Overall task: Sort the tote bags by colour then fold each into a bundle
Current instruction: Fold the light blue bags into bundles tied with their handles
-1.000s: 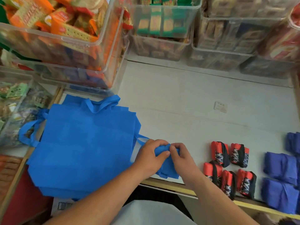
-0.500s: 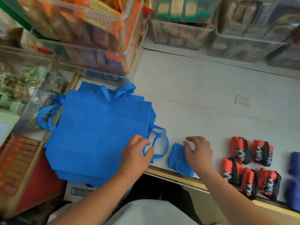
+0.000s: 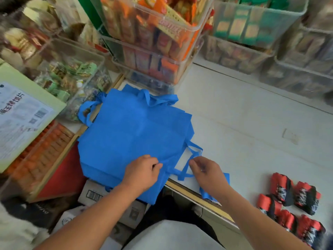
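Head view: stack of blue tote bags (image 3: 133, 134) lies flat on the desk (image 3: 252, 114), overhanging its near edge. Left hand (image 3: 142, 171) pinches the top layer beside the handle loop (image 3: 196, 147). Right hand (image 3: 207, 170) is at the loop, grip unclear. Hands close, not touching. Blue bundle (image 3: 206, 194) sits under the right wrist, red bundles (image 3: 288, 192) further right. Suggest: peel one layer only, drag clear, flatten handles before folding.

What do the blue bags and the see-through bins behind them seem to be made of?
The blue tote bags look like thin non-woven fabric, matte: they lie limp in flat layers with floppy strap handles, though fine woven cloth is possible. The clear bins look like rigid glossy plastic: packets show through the walls and the rims catch light.
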Action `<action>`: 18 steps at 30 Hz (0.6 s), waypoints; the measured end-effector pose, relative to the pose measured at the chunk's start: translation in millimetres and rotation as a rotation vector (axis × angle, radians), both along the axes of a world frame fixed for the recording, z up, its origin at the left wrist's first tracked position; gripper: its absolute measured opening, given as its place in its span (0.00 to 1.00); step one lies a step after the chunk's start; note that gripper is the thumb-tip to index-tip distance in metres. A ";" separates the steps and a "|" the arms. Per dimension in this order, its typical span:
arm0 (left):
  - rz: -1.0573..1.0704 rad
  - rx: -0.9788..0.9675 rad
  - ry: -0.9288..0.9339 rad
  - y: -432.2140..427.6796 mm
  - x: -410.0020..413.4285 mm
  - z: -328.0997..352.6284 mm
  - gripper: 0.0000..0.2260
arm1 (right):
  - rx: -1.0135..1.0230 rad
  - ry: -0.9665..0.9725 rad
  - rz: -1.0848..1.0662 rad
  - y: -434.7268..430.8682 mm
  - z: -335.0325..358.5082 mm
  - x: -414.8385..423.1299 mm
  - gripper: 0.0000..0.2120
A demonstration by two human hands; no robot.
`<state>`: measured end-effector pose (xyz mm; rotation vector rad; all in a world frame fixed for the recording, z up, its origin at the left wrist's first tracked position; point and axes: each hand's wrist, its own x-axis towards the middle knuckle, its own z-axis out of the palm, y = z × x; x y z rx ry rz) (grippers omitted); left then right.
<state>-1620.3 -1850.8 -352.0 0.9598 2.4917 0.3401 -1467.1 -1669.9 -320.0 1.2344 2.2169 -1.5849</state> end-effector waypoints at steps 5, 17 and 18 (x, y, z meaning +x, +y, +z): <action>0.115 0.430 -0.285 65.9 17.3 72.4 0.19 | -0.293 0.208 0.037 9.6 40.1 7.6 0.26; -0.417 0.320 -0.385 214.0 76.8 69.4 0.22 | -0.361 0.646 -0.945 121.8 40.7 70.2 0.24; -0.452 0.226 -0.315 210.4 70.1 52.7 0.27 | -0.419 0.672 -1.004 131.4 33.4 67.4 0.25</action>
